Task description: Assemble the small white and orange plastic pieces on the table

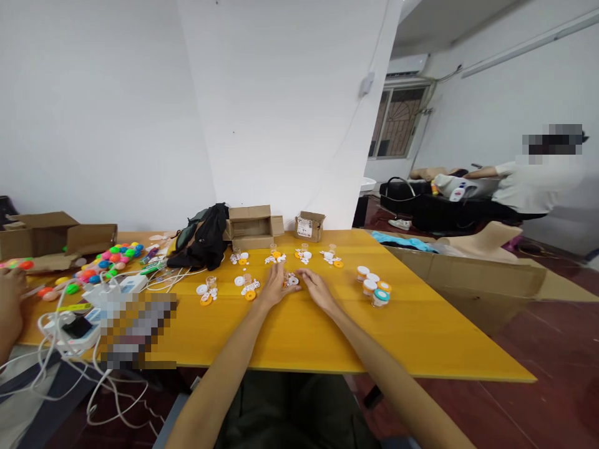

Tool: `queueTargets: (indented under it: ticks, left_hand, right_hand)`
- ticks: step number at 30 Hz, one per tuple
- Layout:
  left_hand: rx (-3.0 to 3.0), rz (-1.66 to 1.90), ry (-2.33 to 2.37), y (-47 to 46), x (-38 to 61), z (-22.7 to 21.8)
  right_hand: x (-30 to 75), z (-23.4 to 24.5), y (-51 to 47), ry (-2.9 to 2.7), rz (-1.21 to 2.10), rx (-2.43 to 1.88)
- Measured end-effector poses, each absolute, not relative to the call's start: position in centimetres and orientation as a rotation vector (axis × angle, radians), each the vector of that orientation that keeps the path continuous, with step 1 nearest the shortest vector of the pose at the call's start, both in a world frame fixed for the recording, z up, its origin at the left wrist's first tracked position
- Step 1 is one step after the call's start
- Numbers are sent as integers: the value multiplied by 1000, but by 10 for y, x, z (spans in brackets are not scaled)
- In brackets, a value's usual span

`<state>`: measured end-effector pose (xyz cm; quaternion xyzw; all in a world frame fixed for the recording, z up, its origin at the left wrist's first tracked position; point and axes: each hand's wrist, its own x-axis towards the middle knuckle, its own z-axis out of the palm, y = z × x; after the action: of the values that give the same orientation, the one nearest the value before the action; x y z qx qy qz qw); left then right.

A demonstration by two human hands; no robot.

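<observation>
My left hand is over the yellow table with its fingers stretched forward and its thumb apart. Facing it, my right hand has its fingers extended and slightly bent. Between the two lies a small pile of white pieces with dark spots, partly hidden by my left hand. Similar groups of white pieces surround my hands, each with an orange ring-like lid, such as the orange lid left of my left hand. Small clear cups stand in some groups. Several lidded clear jars stand right of my right hand.
An open cardboard box, a smaller box and a black bag stand at the back. Leftward are colourful balls, a power strip with tangled cables, and another person's hand. Someone in white sits far right.
</observation>
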<state>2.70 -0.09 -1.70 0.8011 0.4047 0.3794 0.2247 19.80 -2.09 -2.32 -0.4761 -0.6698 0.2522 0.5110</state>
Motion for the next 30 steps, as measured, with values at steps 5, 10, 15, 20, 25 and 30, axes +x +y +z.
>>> queueTargets:
  ticks: [5, 10, 15, 20, 25, 30]
  left_hand:
    - [2217, 1037, 1091, 5, 28, -21]
    - [2288, 956, 1081, 7, 28, -20]
    - [2417, 915, 1067, 10, 30, -19]
    - [2461, 954, 1114, 11, 33, -20]
    - [2409, 1038, 1181, 12, 32, -23]
    - [2390, 1011, 1217, 12, 32, -24]
  right_hand:
    - [218, -12, -55, -1693, 129, -1221]
    - [255, 1, -85, -1551, -510, -1397]
    - [286, -5, -100, -1435, -743, -1624]
    - [296, -16, -102, -1580, -792, -1690]
    - [294, -20, -106, -1680, -747, -1655]
    - [281, -22, -111, -1845, -633, -1575]
